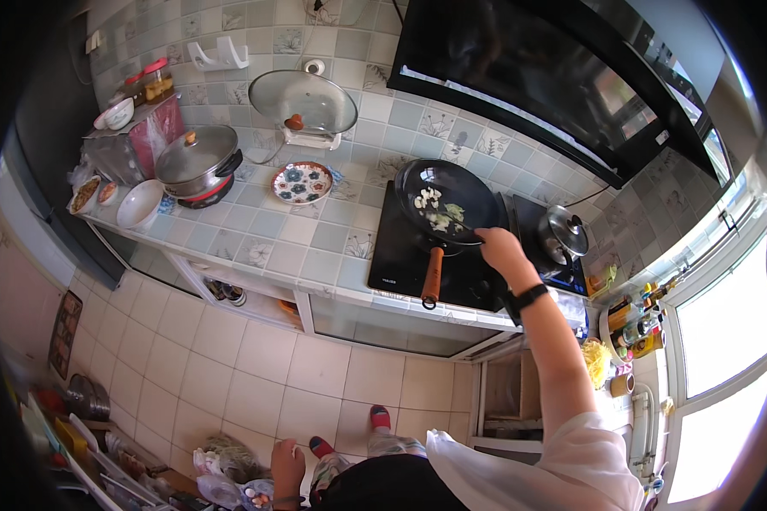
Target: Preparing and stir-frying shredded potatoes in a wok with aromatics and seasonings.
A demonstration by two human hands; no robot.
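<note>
My right hand (502,248), a black band on its wrist, reaches over the near right rim of a dark wok (479,185). It grips a thin cooking utensil (455,221) whose end lies among the food. Chopped white pieces (427,198), perhaps garlic, and pale green pieces (452,211) lie in the wok. The wok rests on a black cooktop (396,255), its wooden handle (432,278) pointing toward me. My left hand (287,469) hangs low at my side, away from the counter; its fingers look curled, and whether they hold anything is unclear.
Right of the wok stands a lidded steel pot (562,233). A flowered plate (302,183) lies left on the tiled counter, below a propped glass lid (303,102). Farther left are a lidded electric pot (198,160) and a white bowl (140,203). A range hood (505,83) hangs above.
</note>
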